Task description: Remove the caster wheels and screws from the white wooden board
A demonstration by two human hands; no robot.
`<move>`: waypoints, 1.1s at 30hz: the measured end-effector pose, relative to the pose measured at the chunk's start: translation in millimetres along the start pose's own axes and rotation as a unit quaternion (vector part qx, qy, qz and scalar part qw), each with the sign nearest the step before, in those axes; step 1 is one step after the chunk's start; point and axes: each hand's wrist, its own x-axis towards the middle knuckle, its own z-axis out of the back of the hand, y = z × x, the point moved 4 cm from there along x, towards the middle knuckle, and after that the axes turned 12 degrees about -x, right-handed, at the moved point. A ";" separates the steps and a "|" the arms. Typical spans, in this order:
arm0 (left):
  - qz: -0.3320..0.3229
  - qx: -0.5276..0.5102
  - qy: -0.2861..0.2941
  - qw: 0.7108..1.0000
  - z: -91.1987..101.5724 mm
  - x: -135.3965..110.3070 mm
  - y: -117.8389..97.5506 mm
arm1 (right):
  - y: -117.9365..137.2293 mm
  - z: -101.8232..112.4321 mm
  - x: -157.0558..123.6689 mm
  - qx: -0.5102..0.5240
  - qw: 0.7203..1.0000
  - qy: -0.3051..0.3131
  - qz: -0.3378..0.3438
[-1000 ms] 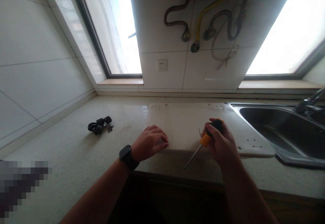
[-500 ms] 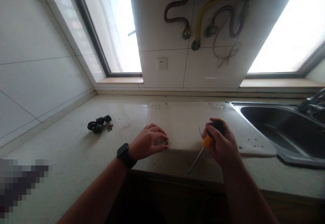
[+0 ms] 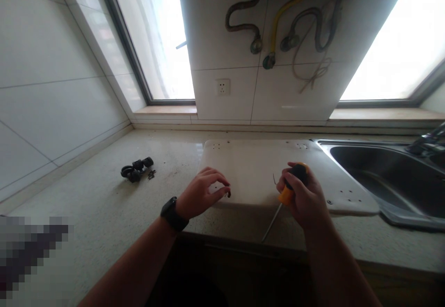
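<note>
A white board point(image 3: 257, 172) with small holes near its corners lies flat on the countertop. Over its near left corner, my left hand point(image 3: 203, 190), a dark watch on the wrist, pinches a small brownish metal piece point(image 3: 229, 194) between thumb and index finger; its exact kind is too small to tell. My right hand point(image 3: 306, 195) is wrapped round the yellow and black handle of a screwdriver point(image 3: 285, 195). The shaft slants down and left past the board's front edge. A thin bent metal rod point(image 3: 274, 179) shows beside the right fingertips; whether they hold it is unclear.
Black caster-like parts point(image 3: 134, 169) and several small screws point(image 3: 152, 174) lie on the countertop point(image 3: 104, 214) at left. A steel sink point(image 3: 389, 182) borders the board's right side. Hoses point(image 3: 274, 24) and a wall socket point(image 3: 223, 86) are on the tiled wall behind.
The small metal piece at the board's near left corner is now between my left fingertips, slightly lifted. The screwdriver's tip has swung a little right and down.
</note>
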 end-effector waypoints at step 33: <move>0.343 0.371 -0.189 0.842 167.9 -142.6 199.5 | -0.5 1.1 -1.5 0.009 1.000 -0.007 0.014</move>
